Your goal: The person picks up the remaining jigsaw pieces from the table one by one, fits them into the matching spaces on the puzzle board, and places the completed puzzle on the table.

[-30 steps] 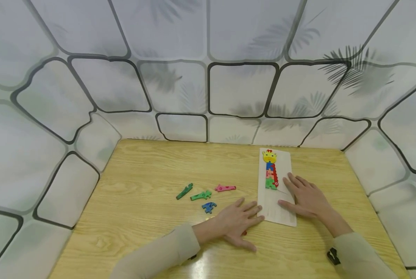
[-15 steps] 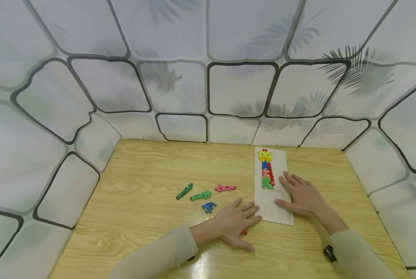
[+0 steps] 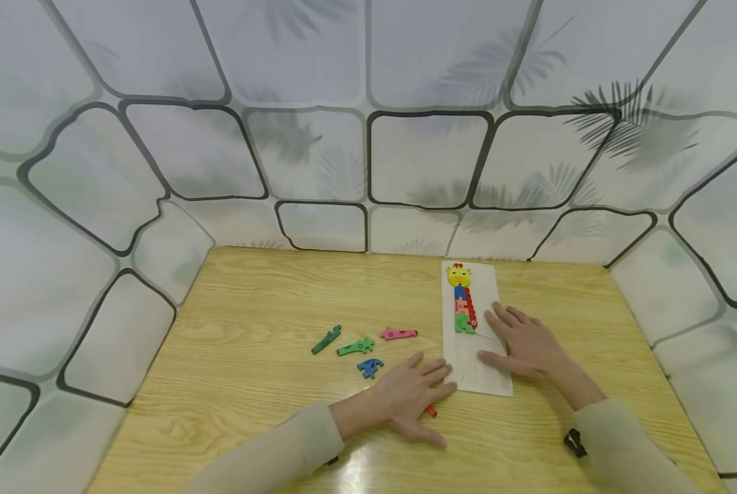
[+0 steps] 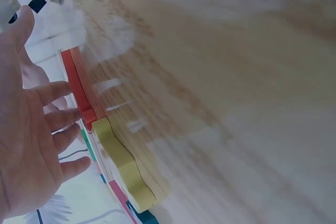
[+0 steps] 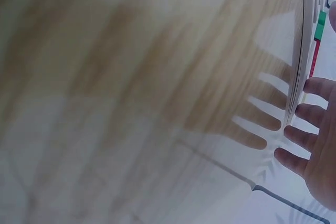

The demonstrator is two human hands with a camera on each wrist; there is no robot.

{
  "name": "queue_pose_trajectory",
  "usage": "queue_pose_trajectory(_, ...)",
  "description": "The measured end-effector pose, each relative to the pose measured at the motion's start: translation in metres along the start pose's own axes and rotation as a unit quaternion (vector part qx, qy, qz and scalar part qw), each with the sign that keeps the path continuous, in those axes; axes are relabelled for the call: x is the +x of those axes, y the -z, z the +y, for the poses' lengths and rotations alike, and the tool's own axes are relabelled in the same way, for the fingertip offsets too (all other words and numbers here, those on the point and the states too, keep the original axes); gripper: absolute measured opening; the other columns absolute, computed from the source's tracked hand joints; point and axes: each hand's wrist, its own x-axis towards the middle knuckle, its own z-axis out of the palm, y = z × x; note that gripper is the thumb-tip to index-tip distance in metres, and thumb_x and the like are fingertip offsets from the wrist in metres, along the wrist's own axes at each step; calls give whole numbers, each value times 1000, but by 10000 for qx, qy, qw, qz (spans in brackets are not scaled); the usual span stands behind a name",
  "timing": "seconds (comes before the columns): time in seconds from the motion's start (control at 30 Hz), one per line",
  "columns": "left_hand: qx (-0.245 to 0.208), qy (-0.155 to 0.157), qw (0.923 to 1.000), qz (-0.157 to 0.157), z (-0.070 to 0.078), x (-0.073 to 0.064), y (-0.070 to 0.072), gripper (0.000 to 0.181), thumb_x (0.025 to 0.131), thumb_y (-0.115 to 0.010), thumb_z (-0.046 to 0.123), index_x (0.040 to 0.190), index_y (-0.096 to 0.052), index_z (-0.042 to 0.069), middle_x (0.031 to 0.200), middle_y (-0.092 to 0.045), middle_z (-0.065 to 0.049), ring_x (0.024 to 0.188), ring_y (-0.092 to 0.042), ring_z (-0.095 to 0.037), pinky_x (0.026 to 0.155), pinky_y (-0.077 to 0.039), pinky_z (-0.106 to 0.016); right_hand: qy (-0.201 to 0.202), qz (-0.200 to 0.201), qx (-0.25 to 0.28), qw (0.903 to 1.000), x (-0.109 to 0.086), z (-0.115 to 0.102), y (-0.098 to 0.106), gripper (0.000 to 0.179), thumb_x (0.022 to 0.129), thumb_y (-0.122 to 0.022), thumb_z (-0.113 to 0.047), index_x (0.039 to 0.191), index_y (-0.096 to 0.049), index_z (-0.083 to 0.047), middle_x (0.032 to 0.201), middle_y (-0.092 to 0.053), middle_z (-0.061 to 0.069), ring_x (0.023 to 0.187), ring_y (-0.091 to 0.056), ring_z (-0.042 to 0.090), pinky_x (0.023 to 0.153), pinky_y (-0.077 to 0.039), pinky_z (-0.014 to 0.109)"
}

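White board (image 3: 464, 360) holds giraffe head (image 3: 459, 277), neck pieces (image 3: 461, 309). We see hands apart, fingers spread: left hand (image 3: 410, 394) at board's left edge, right hand (image 3: 525, 345) at right edge.

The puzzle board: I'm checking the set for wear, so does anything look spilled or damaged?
Nothing stands out. The giraffe pieces on the board look neatly joined; loose pieces lie scattered on the table, one red piece partly hidden by the left hand.
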Motion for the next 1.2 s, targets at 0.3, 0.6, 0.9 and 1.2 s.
queue_pose_trajectory(0.3,-224,34,9997,-6,-2,-7,3,100,90,-36,91,166,-34,27,175,-31,-4,164,-26,-22,133,-27,-49,71,14,-27,10000,7,-5,-2,95,96,-51,-76,162,-40,-8,171,-34,21,152,-41,49,115,-41,69)
queue_pose_trajectory(0.6,-218,116,9997,39,-4,-13,-2,101,89,-35,93,166,-33,28,175,-31,-3,164,-26,-22,132,-28,-49,119,-24,36,9999,11,-10,1,95,96,-52,-75,162,-40,-8,170,-34,22,152,-41,50,116,-39,71)
queue_pose_trajectory(0.9,-214,180,9994,194,-5,-21,-2,101,89,-35,93,165,-37,27,173,-34,-3,163,-30,-23,131,-31,-50,117,-73,147,9998,18,-12,-3,97,96,-51,-77,164,-37,-10,173,-31,19,154,-38,48,119,-37,70)
queue_pose_trajectory(1.2,-200,241,9995,104,-6,-22,-5,102,89,-34,93,166,-34,28,174,-32,-3,164,-29,-22,131,-30,-50,359,-38,-22,9993,18,-16,0,99,95,-53,-77,164,-37,-7,172,-32,21,153,-39,49,119,-38,69)
